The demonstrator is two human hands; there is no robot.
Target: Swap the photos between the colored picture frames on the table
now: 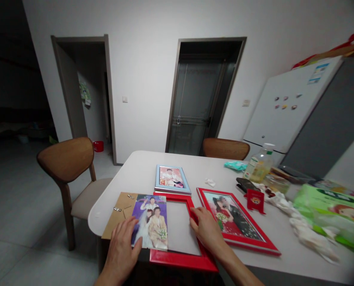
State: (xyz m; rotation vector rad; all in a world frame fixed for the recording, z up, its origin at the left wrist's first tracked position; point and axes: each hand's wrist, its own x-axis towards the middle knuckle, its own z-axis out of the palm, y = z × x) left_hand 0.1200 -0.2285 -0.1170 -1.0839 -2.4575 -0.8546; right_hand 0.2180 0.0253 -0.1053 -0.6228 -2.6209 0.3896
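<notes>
Beyond the rounded white worktop point(135, 169), two dark-framed doorways point(81, 95) point(205, 95) are opening in a white wall point(144, 67). A white refrigerator point(288, 103) is standing to its right, wooden chairs point(66, 161) point(226, 149) are flanking it, and a grey floor point(22, 202) is stretching into dimness on its left.

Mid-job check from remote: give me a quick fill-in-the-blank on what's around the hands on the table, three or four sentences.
The left hand touches the loose wedding photo, which lies partly over an empty frame of ____ colour.
The right hand rests on that frame's ____ side.
The backing board lies to the ____ of the photo.
The framed picture farthest from the hands has a pale ____ border.

Missing words: red; right; left; blue.
</notes>
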